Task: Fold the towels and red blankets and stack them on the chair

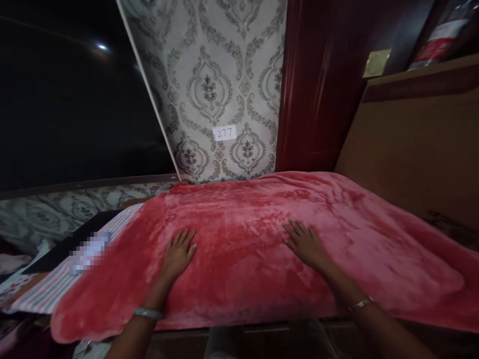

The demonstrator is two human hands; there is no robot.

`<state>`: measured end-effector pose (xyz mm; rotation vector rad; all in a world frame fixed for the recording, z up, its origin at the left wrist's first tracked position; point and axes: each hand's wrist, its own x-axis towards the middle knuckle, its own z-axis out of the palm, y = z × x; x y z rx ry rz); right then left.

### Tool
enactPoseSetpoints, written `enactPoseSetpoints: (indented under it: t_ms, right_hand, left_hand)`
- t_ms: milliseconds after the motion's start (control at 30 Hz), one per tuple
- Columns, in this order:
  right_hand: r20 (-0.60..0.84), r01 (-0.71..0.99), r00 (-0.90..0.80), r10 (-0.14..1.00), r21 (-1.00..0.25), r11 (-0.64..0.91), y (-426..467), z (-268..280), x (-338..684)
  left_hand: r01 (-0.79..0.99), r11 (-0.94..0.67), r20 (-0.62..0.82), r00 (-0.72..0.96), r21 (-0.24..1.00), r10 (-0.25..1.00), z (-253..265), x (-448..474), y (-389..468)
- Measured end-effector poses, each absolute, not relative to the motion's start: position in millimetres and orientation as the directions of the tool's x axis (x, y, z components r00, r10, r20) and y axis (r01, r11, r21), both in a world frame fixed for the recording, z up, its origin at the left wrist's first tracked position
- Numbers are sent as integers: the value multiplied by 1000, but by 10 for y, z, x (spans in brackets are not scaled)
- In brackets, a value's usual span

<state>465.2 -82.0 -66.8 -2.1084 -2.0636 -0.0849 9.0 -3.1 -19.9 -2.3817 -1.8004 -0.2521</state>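
A plush red-pink blanket [232,279] lies spread over a flat surface, its front edge hanging near my body. My left hand [178,253] rests flat on it, left of the middle, fingers stretched out. On the right side my right hand [305,243] also lies palm down on the blanket, fingers apart. Neither hand holds anything. Light and dark patches mark the pile around both hands, and soft wrinkles run across the far right part. What lies beneath the blanket is hidden.
A striped cloth [48,286] sticks out at the left, with a blurred-out item [91,253] on it. A large dark television screen [75,99] stands behind. A paper marked 277 [224,132] is on the patterned wall. At right, a cardboard box [415,144] carries a bottle [441,37].
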Motion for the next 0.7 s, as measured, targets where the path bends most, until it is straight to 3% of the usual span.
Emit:
enactPoseSetpoints:
  t_ms: [133, 333, 467, 567, 700]
  right_hand:
    - [97, 994, 38, 995, -103, -28, -760, -467, 4867]
    - [65, 877, 476, 877, -113, -467, -1008, -274, 5996]
    - [98, 761, 646, 757, -157, -630, -1162, -211, 6370]
    - [126, 804, 589, 798, -194, -562, -961, -139, 6158]
    - [70, 940, 278, 958, -225, -257, -502, -86, 5568]
  left_hand:
    - [954, -298, 259, 299, -42, 918, -239, 5, 86]
    - [954, -293, 261, 298, -58, 918, -349, -85, 243]
    - [958, -282, 242, 287, -58, 927, -300, -104, 312]
    - [962, -271, 199, 271, -25, 942, -149, 105, 448]
    - [933, -354, 255, 329, 59, 909, 43, 821, 687]
